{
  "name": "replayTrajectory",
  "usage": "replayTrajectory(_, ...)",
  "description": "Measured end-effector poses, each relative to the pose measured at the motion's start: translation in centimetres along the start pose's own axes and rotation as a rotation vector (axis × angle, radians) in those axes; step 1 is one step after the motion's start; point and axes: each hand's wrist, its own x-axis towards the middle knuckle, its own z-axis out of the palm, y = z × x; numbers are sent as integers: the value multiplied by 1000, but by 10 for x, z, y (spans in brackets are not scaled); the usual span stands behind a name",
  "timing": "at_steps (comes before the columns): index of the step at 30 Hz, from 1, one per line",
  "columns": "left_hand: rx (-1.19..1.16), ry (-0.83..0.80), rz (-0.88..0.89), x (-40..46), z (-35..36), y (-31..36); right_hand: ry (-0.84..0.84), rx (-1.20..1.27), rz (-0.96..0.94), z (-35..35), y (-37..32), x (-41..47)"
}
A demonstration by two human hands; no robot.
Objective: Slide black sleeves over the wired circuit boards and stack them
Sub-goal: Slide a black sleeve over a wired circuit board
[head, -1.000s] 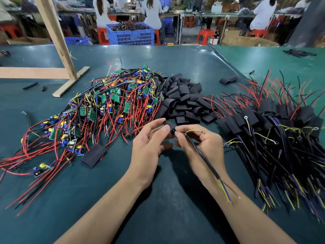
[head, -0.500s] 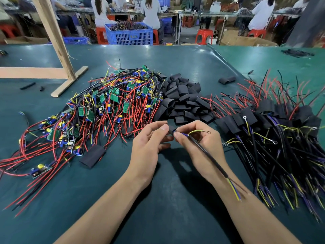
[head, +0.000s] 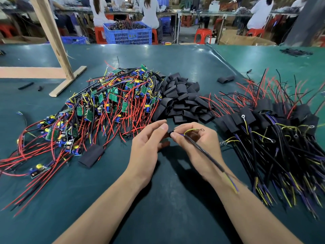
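Observation:
My left hand (head: pixel 149 143) and my right hand (head: pixel 197 143) meet above the green table, both gripping one black sleeve (head: pixel 169 132) with a wired board inside; only its edge shows between the fingers. Its black cable (head: pixel 205 154) runs back over my right wrist, and a yellow ring-terminal wire (head: pixel 193 130) curls up from it. A heap of bare green circuit boards with red wires (head: pixel 109 106) lies to the left. Empty black sleeves (head: pixel 181 101) are piled behind my hands. Sleeved boards (head: pixel 272 124) are stacked at the right.
A loose black sleeve (head: pixel 91 155) lies left of my left hand, another (head: pixel 226 79) sits far behind. A wooden stand (head: pixel 58 50) rises at the back left. Beyond the table edge are a blue crate (head: pixel 128 34), red stools and seated people.
My hands have stayed together on the sleeve. The cable's loose end has swung slightly over my right forearm, and the view shifted a little.

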Motion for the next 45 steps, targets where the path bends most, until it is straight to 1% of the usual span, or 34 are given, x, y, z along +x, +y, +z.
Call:
replayTrajectory(3,-37,-19,-40,1,0,1,7,123,98,1,1,2)
replayTrajectory(6,-30,-48,-39,0,0,1,15,228,150,1,1,4)
replayTrajectory(9,-13,-71,-23,-2,1,2,-52,288,188,0,0,4)
replayTrajectory(11,-23,-67,-22,-2,2,2,-70,291,204,0,0,4)
replayTrajectory(13,-30,-67,-19,-2,1,2,-55,286,208,-1,0,4)
replayTrajectory(17,-29,-58,-21,-2,1,1,-29,216,149,0,-1,3)
replayTrajectory(19,-24,-57,-16,-2,0,1,11,166,111,1,-2,3)
replayTrajectory(21,11,-51,8,-2,1,-1,76,186,138,2,-2,5)
replayTrajectory(23,75,-10,71,-3,2,-1,91,207,165,3,-4,6)
replayTrajectory(24,136,21,120,-2,2,-2,63,187,153,3,-4,5)
replayTrajectory(26,256,67,210,-1,1,-2,-42,178,130,2,-6,3)
replayTrajectory(27,280,86,240,-1,0,-1,-99,199,133,1,-8,2)
replayTrajectory(28,291,99,270,-2,0,0,-132,161,124,0,-8,1)
replayTrajectory(30,328,101,354,-3,1,2,-134,-69,64,-4,-7,0)
replayTrajectory(31,356,86,402,-4,1,2,-135,-141,47,-5,-7,0)
replayTrajectory(32,375,73,444,-6,2,3,-148,-138,47,-5,-9,-1)
replayTrajectory(35,405,56,566,-9,2,3,-173,-23,37,-7,-13,-3)
replayTrajectory(37,406,56,638,-11,1,2,-84,55,22,-9,-16,-1)
replayTrajectory(40,413,42,658,-12,0,0,204,236,22,-27,-25,11)
replayTrajectory(42,442,31,622,-12,0,-1,414,468,75,-48,-31,21)
replayTrajectory(43,447,26,604,-12,0,-2,483,597,118,-58,-34,24)
replayTrajectory(44,450,19,584,-12,1,-2,513,709,159,-65,-34,26)
replayTrajectory(45,453,11,562,-12,1,-2,505,798,192,-69,-34,27)
